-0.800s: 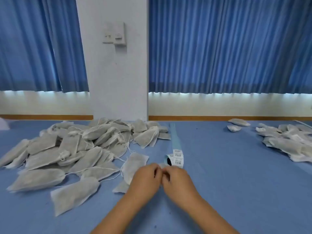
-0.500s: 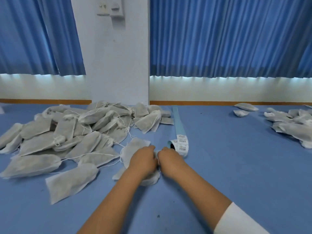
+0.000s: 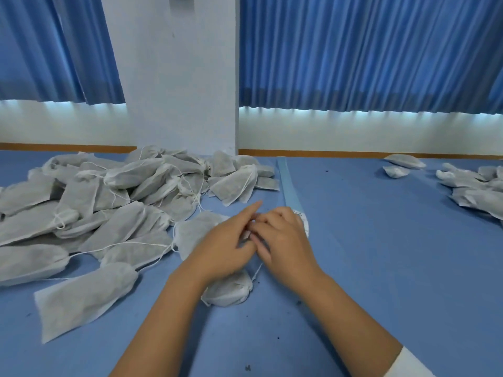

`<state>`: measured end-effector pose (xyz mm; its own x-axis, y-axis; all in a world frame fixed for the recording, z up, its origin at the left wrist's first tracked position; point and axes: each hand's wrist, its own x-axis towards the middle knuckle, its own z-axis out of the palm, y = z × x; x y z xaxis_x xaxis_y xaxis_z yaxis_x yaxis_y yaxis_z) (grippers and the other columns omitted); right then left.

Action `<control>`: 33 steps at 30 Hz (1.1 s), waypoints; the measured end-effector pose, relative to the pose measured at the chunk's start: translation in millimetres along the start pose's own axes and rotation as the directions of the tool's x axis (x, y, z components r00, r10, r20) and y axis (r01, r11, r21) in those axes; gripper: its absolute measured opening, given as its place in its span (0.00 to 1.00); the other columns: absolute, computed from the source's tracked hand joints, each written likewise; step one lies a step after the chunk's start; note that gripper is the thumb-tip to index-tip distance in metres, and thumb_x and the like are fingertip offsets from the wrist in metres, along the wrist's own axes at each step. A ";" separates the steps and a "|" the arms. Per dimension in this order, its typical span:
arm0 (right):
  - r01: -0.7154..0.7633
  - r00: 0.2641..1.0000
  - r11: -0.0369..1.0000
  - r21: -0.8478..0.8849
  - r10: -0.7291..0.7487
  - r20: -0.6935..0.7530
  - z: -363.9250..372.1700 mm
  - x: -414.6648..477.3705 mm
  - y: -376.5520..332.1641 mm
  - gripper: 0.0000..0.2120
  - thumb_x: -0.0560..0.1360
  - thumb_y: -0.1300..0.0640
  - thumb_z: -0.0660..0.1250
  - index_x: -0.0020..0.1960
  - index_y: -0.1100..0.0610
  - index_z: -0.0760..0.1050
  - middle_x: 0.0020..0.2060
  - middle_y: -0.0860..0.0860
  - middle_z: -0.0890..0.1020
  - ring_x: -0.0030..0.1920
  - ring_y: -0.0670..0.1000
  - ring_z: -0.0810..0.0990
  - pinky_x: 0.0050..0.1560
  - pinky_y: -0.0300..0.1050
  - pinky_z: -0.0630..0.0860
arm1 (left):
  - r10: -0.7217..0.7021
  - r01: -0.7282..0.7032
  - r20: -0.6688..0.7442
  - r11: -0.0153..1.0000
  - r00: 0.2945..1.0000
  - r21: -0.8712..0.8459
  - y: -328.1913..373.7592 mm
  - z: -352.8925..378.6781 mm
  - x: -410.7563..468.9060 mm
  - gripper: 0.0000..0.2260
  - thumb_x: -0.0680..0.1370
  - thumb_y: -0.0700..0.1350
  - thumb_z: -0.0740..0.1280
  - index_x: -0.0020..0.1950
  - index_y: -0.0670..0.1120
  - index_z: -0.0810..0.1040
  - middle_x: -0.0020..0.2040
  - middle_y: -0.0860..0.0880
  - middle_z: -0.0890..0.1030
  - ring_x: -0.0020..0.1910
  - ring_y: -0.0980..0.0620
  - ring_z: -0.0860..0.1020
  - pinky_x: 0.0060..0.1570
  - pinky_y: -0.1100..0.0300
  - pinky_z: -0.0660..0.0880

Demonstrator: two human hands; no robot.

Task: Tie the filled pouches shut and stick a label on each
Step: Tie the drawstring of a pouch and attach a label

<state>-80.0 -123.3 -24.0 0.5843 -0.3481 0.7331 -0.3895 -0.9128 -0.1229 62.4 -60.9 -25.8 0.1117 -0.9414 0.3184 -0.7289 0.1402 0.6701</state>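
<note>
In the middle of the blue table (image 3: pixel 381 268), near you, the pouch (image 3: pixel 228 291) you are working on lies on its side, half covered by your left wrist, its gathered neck pointing right. A thin white drawstring (image 3: pixel 257 270) runs from that neck up into the gap where your two hands meet. Your right hand (image 3: pixel 283 240) has its fingers curled in and pinches the drawstring. Your left hand (image 3: pixel 226 246) points its index finger straight out to the far side with the other fingers tucked under; whether they grip the string is hidden, so you cannot tell.

Just behind your right hand, the label roll (image 3: pixel 304 220) peeks out, and its pale blue backing strip (image 3: pixel 287 180) trails away to the far edge. To the left, a big heap of pouches (image 3: pixel 109 202) spreads across the table, loose strings among them. Far right lies a smaller pile of pouches (image 3: pixel 476 189). Blue curtains (image 3: pixel 367 50) hang behind, split by a white wall pillar (image 3: pixel 177 77).
</note>
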 end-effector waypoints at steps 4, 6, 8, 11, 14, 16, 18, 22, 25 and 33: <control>-0.206 0.978 0.946 0.250 0.188 0.095 -8.1 -5.2 22.5 0.11 0.76 0.59 0.70 0.58 0.51 0.81 0.56 0.48 0.76 0.58 0.49 0.75 0.59 0.44 0.72 | 0.024 -0.015 -0.062 0.990 0.998 0.140 1.5 9.6 10.1 0.29 0.79 0.41 0.65 0.78 0.54 0.62 0.63 0.55 0.78 0.56 0.54 0.78 0.58 0.56 0.74; -0.326 0.944 0.862 0.387 0.279 0.174 -12.7 -7.4 31.4 0.14 0.76 0.59 0.69 0.61 0.48 0.78 0.58 0.45 0.74 0.58 0.43 0.75 0.61 0.41 0.73 | 0.063 -0.039 -0.129 0.983 0.990 0.182 -0.3 16.9 9.1 0.25 0.79 0.40 0.64 0.75 0.52 0.67 0.60 0.55 0.80 0.53 0.53 0.78 0.53 0.57 0.74; -0.387 0.922 0.807 0.446 0.339 0.187 -16.1 -8.5 36.5 0.15 0.76 0.60 0.69 0.61 0.47 0.77 0.57 0.43 0.75 0.57 0.41 0.76 0.60 0.37 0.74 | 0.096 -0.060 -0.194 0.981 0.976 0.186 -3.1 21.2 7.6 0.23 0.78 0.39 0.64 0.73 0.50 0.71 0.61 0.53 0.80 0.55 0.53 0.78 0.51 0.63 0.70; -0.473 0.880 0.749 0.464 0.430 0.202 -18.4 -9.6 39.7 0.15 0.74 0.60 0.72 0.56 0.44 0.77 0.53 0.42 0.76 0.52 0.33 0.76 0.50 0.25 0.72 | 0.112 -0.065 -0.269 0.982 0.957 0.177 -6.1 23.4 7.2 0.20 0.78 0.37 0.65 0.70 0.48 0.74 0.63 0.52 0.80 0.57 0.53 0.77 0.51 0.68 0.67; -0.570 0.819 0.701 0.428 0.523 0.236 -16.7 -8.7 41.7 0.13 0.74 0.58 0.73 0.56 0.47 0.77 0.53 0.43 0.80 0.50 0.35 0.78 0.52 0.30 0.74 | 0.147 -0.099 -0.266 0.978 0.953 0.185 -5.1 23.6 5.7 0.20 0.78 0.34 0.64 0.69 0.47 0.75 0.64 0.52 0.79 0.58 0.58 0.73 0.52 0.76 0.64; -0.600 0.795 0.654 0.461 0.551 0.253 -16.4 -8.1 40.8 0.15 0.74 0.58 0.72 0.60 0.50 0.77 0.53 0.44 0.81 0.48 0.37 0.80 0.53 0.37 0.77 | 0.181 -0.138 -0.247 0.974 0.952 0.178 -3.1 23.4 4.4 0.22 0.77 0.33 0.64 0.70 0.48 0.75 0.64 0.53 0.78 0.58 0.60 0.72 0.52 0.76 0.65; -0.605 0.790 0.630 0.486 0.550 0.270 -17.3 -7.6 39.6 0.15 0.75 0.59 0.72 0.60 0.51 0.78 0.50 0.44 0.81 0.42 0.36 0.80 0.47 0.35 0.76 | 0.199 -0.163 -0.232 0.973 0.952 0.164 -1.4 23.9 3.8 0.24 0.77 0.32 0.63 0.71 0.49 0.73 0.64 0.54 0.77 0.58 0.60 0.73 0.53 0.67 0.70; -0.629 0.774 0.618 0.472 0.555 0.304 -17.5 -8.3 43.0 0.08 0.75 0.61 0.71 0.53 0.54 0.83 0.38 0.46 0.83 0.32 0.38 0.78 0.39 0.28 0.71 | 0.164 -0.124 -0.261 0.979 0.951 0.165 -3.1 24.6 2.6 0.25 0.77 0.34 0.64 0.72 0.51 0.71 0.59 0.57 0.75 0.49 0.58 0.73 0.48 0.58 0.72; -0.678 0.729 0.548 0.490 0.591 0.347 -19.9 -8.0 46.8 0.04 0.75 0.59 0.71 0.48 0.57 0.84 0.37 0.46 0.84 0.32 0.37 0.78 0.37 0.27 0.72 | 0.139 -0.091 -0.289 0.981 0.947 0.172 -3.6 22.5 0.8 0.25 0.77 0.35 0.63 0.72 0.52 0.71 0.58 0.58 0.74 0.46 0.57 0.73 0.44 0.60 0.72; -0.630 0.767 0.472 0.617 0.499 0.403 -35.3 -4.0 44.5 0.07 0.78 0.55 0.68 0.47 0.54 0.84 0.26 0.42 0.74 0.26 0.41 0.67 0.29 0.30 0.66 | 0.046 0.000 -0.164 0.964 0.985 0.267 -5.7 22.1 0.3 0.27 0.76 0.36 0.64 0.75 0.49 0.68 0.66 0.49 0.73 0.60 0.51 0.74 0.55 0.58 0.71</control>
<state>-124.7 -155.0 -8.8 0.5412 -0.8083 0.2317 -0.1129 -0.3429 -0.9326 51.6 -68.8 -44.4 0.1879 -0.8707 0.4545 -0.8827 0.0532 0.4669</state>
